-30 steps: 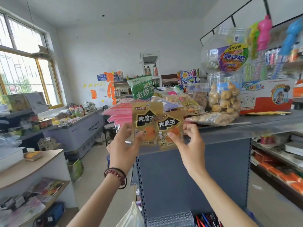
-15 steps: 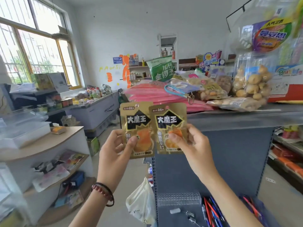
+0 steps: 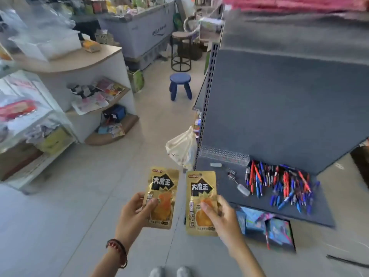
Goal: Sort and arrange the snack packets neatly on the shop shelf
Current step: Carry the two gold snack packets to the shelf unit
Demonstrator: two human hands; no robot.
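I hold two gold snack packets with black labels and an orange picture, low over the floor. My left hand pinches the left packet by its lower left edge, thumb on the front. My right hand pinches the right packet at its right side. The packets are upright, side by side, a small gap between them. They hang just left of the grey shop shelf, near its low ledge.
The shelf's low ledge carries a heap of red and blue pens and a small clear rack. A plastic bag hangs at the shelf's corner. A blue stool stands behind. A curved counter fills the left.
My view has dropped from the shelf top to the floor and low ledge. Both hands have come down and apart; the two packets no longer overlap.
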